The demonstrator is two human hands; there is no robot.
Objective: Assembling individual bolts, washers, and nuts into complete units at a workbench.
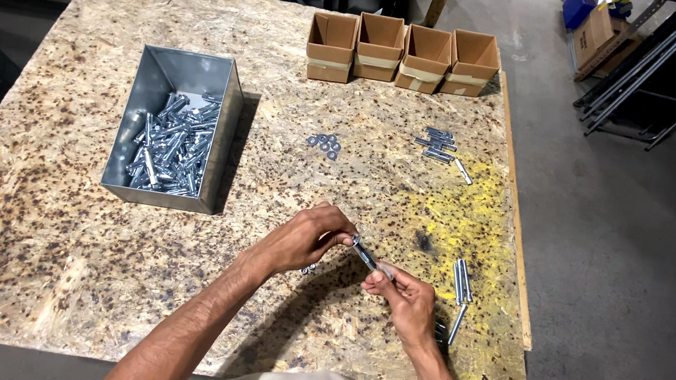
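Note:
My left hand (304, 240) and my right hand (405, 300) hold one shiny metal bolt (365, 256) between them, just above the chipboard table (56, 209). The left fingers pinch its upper end and the right fingers grip its lower end. A metal bin (226, 131) full of similar bolts stands to the left of my hands. Three loose bolts (460, 285) lie just right of my right hand.
Several small cardboard boxes (403, 53) stand in a row at the table's far edge. A cluster of washers (325, 143) lies mid-table, and a small pile of bolts (440, 143) lies to its right. Metal frames (665, 74) stand on the floor at the right.

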